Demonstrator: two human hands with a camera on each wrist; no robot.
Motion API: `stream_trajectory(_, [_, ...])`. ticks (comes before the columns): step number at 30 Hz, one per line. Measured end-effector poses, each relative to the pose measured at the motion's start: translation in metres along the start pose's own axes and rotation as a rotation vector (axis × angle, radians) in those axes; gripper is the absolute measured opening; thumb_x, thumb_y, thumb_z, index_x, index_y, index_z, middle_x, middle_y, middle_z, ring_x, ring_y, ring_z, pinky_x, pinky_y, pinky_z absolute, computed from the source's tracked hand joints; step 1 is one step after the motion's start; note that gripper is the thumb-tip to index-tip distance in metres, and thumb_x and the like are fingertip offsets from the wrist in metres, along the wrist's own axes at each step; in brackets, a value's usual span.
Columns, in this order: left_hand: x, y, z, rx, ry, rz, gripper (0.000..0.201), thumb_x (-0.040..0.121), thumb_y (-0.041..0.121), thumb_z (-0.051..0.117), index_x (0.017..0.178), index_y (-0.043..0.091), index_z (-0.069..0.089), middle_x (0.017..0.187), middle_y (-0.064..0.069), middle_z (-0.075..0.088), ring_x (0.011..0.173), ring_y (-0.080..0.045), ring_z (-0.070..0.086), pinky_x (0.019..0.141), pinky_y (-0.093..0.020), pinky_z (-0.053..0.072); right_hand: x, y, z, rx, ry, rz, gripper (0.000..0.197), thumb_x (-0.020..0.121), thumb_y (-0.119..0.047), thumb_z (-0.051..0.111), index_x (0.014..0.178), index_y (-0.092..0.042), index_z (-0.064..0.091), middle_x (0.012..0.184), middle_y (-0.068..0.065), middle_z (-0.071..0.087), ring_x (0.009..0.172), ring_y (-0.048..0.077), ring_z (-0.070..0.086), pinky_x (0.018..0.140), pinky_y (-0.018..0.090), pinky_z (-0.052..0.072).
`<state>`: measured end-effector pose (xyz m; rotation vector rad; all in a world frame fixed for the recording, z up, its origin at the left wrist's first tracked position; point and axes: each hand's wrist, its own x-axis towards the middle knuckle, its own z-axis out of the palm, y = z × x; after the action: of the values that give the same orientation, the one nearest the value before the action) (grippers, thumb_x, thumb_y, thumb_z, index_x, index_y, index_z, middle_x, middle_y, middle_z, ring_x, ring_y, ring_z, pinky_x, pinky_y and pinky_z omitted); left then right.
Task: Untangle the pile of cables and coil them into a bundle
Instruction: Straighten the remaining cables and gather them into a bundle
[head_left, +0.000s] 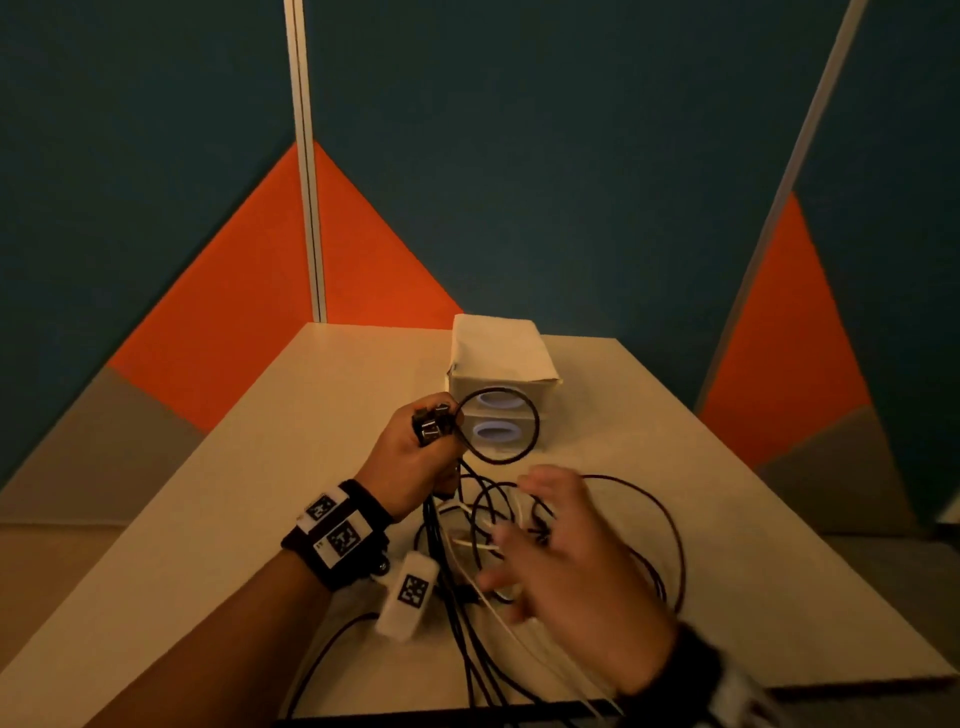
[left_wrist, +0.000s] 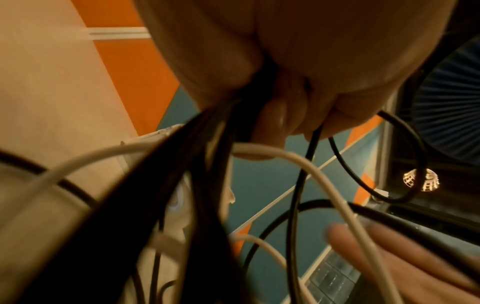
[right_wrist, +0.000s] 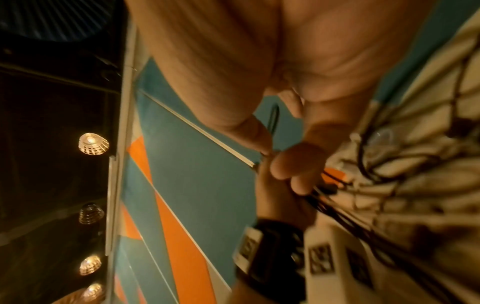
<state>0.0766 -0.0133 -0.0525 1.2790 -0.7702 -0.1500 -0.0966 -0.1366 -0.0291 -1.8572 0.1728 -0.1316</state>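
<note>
In the head view my left hand is raised above the table and grips a bunch of black cables with dark connectors at its fingertips. A small black cable loop stands out from that fist. More black strands hang down into the tangle on the table, mixed with a white cable. My right hand hovers over the tangle with fingers spread, blurred and holding nothing. In the left wrist view my left hand's fingers curl round the black cables, and a white cable crosses below.
A white paper-covered drawer box stands on the beige table just behind the hands. A wide black cable loop lies to the right. Several cables run off the table's front edge. Teal and orange partition walls enclose the desk.
</note>
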Motion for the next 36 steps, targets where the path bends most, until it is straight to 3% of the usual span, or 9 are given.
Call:
stream_trajectory(6, [-0.012, 0.034, 0.003, 0.227, 0.01, 0.105, 0.037, 0.089, 0.006, 0.059, 0.069, 0.038, 0.059, 0.055, 0.007, 0.046, 0.039, -0.015, 0.041, 0.046, -0.029, 0.038, 0.035, 0.036, 0.02, -0.378, 0.119, -0.183, 0.04, 0.098, -0.026, 0.058, 0.135, -0.034, 0.044, 0.136, -0.009, 0.052, 0.118, 0.009, 0.056, 0.1, 0.035, 0.05])
stream_trajectory(13, [0.0, 0.065, 0.0, 0.251, 0.161, 0.178, 0.016, 0.087, -0.001, 0.053, 0.078, 0.012, 0.048, 0.053, 0.003, 0.04, 0.04, -0.019, 0.037, 0.046, -0.03, 0.037, 0.067, 0.026, -0.027, -0.403, 0.095, -0.041, 0.026, 0.097, -0.017, 0.057, 0.117, -0.031, 0.063, 0.117, 0.007, 0.063, 0.092, 0.024, 0.071, 0.08, 0.046, 0.061])
stream_trajectory(16, [0.015, 0.078, -0.001, 0.301, 0.227, 0.182, 0.013, 0.09, 0.0, 0.056, 0.083, -0.004, 0.047, 0.057, -0.013, 0.042, 0.042, -0.022, 0.043, 0.046, -0.033, 0.041, 0.062, 0.01, -0.05, -0.399, 0.101, 0.071, 0.031, 0.092, -0.013, 0.057, 0.12, -0.025, 0.058, 0.118, 0.012, 0.063, 0.086, 0.027, 0.073, 0.072, 0.042, 0.063])
stream_trajectory(18, [0.027, 0.089, 0.005, 0.355, 0.224, 0.184, 0.015, 0.092, 0.0, 0.057, 0.085, -0.009, 0.048, 0.062, -0.016, 0.045, 0.045, -0.025, 0.047, 0.045, -0.031, 0.043, 0.054, -0.007, -0.054, -0.413, 0.211, -0.018, 0.04, 0.088, -0.015, 0.058, 0.125, -0.029, 0.051, 0.122, 0.007, 0.059, 0.096, 0.028, 0.07, 0.081, 0.044, 0.061])
stream_trajectory(20, [0.039, 0.103, 0.016, 0.376, 0.183, 0.204, 0.013, 0.088, 0.005, 0.057, 0.084, -0.005, 0.05, 0.061, -0.014, 0.044, 0.043, -0.024, 0.048, 0.043, -0.028, 0.043, 0.047, -0.025, -0.048, -0.322, 0.273, -0.171, 0.048, 0.089, -0.016, 0.062, 0.13, -0.034, 0.046, 0.122, -0.003, 0.057, 0.097, 0.021, 0.069, 0.08, 0.042, 0.061])
stream_trajectory(23, [0.055, 0.125, 0.028, 0.327, 0.163, 0.208, 0.009, 0.087, 0.003, 0.056, 0.081, 0.002, 0.05, 0.055, -0.005, 0.044, 0.04, -0.02, 0.045, 0.042, -0.027, 0.042, 0.044, -0.04, -0.024, -0.027, 0.093, -0.151, 0.041, 0.097, -0.013, 0.058, 0.129, -0.037, 0.047, 0.118, -0.004, 0.063, 0.084, 0.019, 0.074, 0.061, 0.031, 0.061])
stream_trajectory(28, [0.055, 0.148, 0.025, 0.291, 0.146, 0.228, 0.027, 0.087, 0.002, 0.055, 0.071, 0.021, 0.045, 0.048, 0.013, 0.041, 0.037, -0.011, 0.039, 0.043, -0.024, 0.036, 0.053, -0.019, -0.018, 0.155, -0.006, -0.157, 0.027, 0.101, -0.014, 0.056, 0.122, -0.03, 0.056, 0.123, 0.004, 0.061, 0.083, 0.023, 0.068, 0.068, 0.037, 0.061])
stream_trajectory(33, [0.04, 0.177, -0.004, 0.186, 0.319, 0.264, 0.038, 0.091, -0.008, 0.048, 0.072, 0.019, 0.031, 0.049, 0.007, 0.027, 0.036, -0.01, 0.025, 0.042, -0.018, 0.026, 0.057, 0.016, -0.024, -0.017, -0.106, -0.101, 0.007, 0.1, -0.015, 0.058, 0.102, -0.013, 0.065, 0.095, -0.001, 0.069, 0.075, 0.014, 0.065, 0.077, 0.036, 0.059])
stream_trajectory(36, [0.02, 0.203, -0.002, 0.156, 0.316, 0.344, 0.037, 0.087, -0.006, 0.048, 0.07, 0.023, 0.03, 0.058, -0.003, 0.016, 0.04, -0.01, 0.023, 0.045, -0.02, 0.022, 0.061, 0.032, -0.026, -0.226, -0.096, -0.175, 0.004, 0.098, -0.028, 0.061, 0.097, -0.024, 0.061, 0.094, -0.004, 0.073, 0.088, 0.013, 0.07, 0.083, 0.041, 0.059])
